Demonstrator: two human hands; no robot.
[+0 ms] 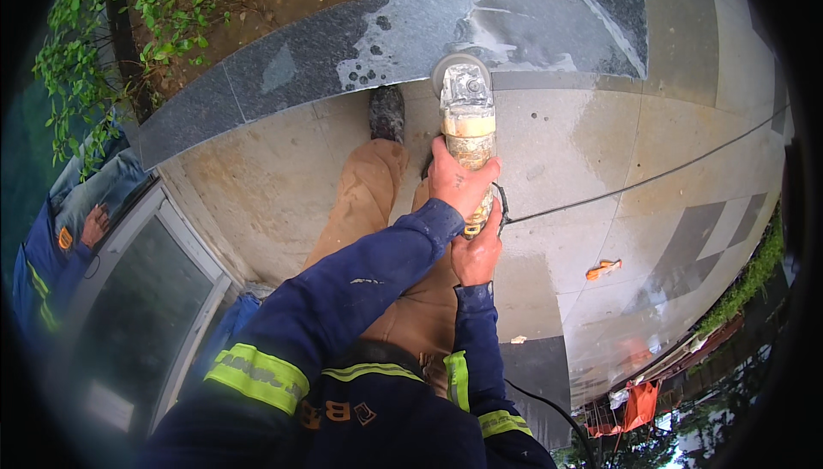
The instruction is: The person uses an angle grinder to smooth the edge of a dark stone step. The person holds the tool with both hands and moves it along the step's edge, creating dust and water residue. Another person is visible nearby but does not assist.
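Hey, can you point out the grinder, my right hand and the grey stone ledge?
Grinder (470,127): head view, on its body.
Right hand (477,255): head view, on its back.
Grey stone ledge (420,32): head view, on its top surface.

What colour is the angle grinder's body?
The angle grinder body is grimy pale yellow, head view.

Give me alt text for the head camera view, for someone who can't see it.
A person's left hand and right hand hold a worn grinder, its disc at the edge of a grey stone ledge. A black cord trails right across tan and grey paving, and leafy branches show at upper left.
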